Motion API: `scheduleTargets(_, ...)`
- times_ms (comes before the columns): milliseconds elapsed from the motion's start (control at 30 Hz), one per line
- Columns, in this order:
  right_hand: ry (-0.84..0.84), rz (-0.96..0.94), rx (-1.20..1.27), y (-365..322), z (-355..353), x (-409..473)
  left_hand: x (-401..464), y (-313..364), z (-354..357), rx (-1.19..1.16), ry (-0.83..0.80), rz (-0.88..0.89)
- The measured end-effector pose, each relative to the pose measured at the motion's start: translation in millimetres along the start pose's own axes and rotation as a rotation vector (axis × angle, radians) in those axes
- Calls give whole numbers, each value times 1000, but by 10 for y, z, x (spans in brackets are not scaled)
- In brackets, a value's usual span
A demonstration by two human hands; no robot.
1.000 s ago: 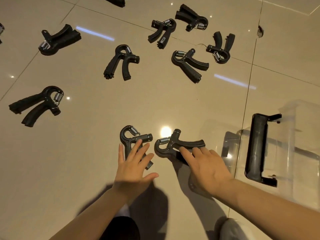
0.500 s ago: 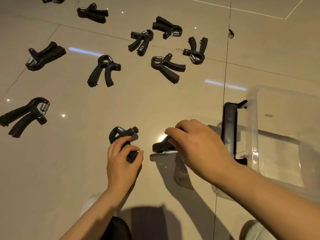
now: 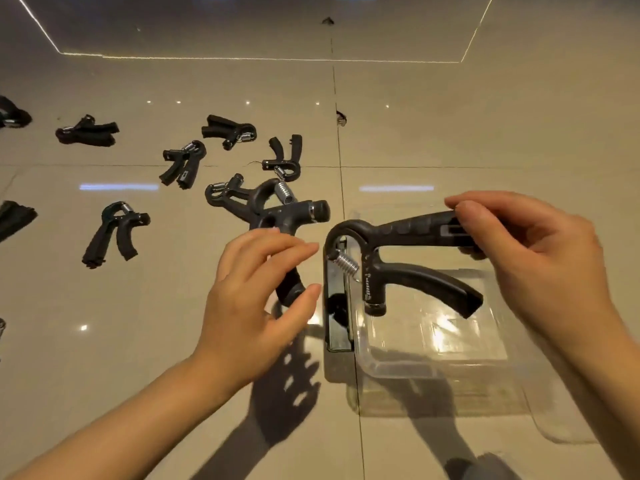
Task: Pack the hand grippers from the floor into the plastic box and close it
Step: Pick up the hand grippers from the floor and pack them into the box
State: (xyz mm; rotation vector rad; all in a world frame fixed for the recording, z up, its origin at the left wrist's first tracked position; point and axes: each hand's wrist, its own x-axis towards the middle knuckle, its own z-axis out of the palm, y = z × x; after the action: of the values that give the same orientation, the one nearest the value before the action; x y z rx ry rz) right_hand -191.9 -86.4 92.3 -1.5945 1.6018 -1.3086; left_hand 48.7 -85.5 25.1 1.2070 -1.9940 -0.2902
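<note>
Above the plastic box (image 3: 450, 372), two hands (image 3: 252, 306) hold two grippers (image 3: 408, 258).

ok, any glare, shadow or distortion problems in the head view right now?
Head view: the glossy beige tiled floor mirrors ceiling lights as streaks and dots; glare on the clear plastic box blurs its edges; hard hand shadows fall beneath; wide-angle distortion bends the tile lines; the far black hand grippers look soft.

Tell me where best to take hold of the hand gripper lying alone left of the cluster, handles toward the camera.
Judging from its pose, take the hand gripper by its two handles, coming from above. They lie flat on the floor, splayed toward the camera with open tile around them. The far end holds the loop and spring, an awkward grip. No other gripper touches it.
</note>
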Motion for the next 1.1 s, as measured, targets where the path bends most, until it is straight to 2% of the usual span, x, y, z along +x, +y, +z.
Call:
scheduleTargets(100,95,46,-75,170,-450,32,208,189,344,75,-133,200)
scheduleTargets(233,212,100,-237,460,-928,-58,177,346,806,146,-303,324)
scheduleTargets(367,131,183,-508,818,-941,-219,32,370,981,230,-433,344)
scheduleTargets(600,-36,278,-655,1182,-921,-229,16,469,1096,254,-369,277)
scheduleTargets(800,-357,481,-814,1500,-878,-211,-22,477,1142,234,-301,233)
scheduleTargets(867,-410,498,-841,1570,-895,-130,-16,485,1156,235,-292,220)
scheduleTargets(967,-401,444,-830,1650,-891,51,-7,480,1151,245,-300,276)
scheduleTargets(1100,-210,557,-518,1680,-832,235,16,484,1167,268,-314,283)
